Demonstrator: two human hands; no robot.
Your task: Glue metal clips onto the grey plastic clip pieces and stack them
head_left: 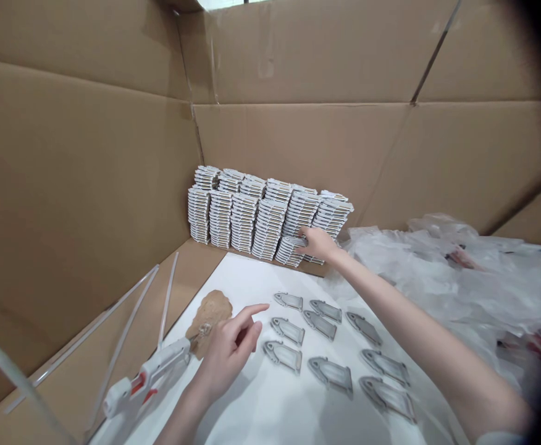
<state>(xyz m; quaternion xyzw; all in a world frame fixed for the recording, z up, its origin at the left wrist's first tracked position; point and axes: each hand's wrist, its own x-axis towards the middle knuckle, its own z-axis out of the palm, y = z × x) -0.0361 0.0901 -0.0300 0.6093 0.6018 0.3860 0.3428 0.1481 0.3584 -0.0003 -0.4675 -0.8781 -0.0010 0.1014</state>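
While the right hand [317,243] is at the short front stack [289,250], grip not discernible, the left hand [231,349], loosely open, hangs over the white board [243,272]. Grey frames [330,374]: 9, loose on board. Plastic bags [404,278], right: reddish contents, indistinct. Cardboard walls [89,154]: left, rear.

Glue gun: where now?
In the head view's lower left, the glue gun sits just left of the left hand, pointing toward the brown pad.

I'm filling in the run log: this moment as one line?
right hand: at short front stack | left hand: near glue gun, no object visible | loose grey pieces: spread on white surface
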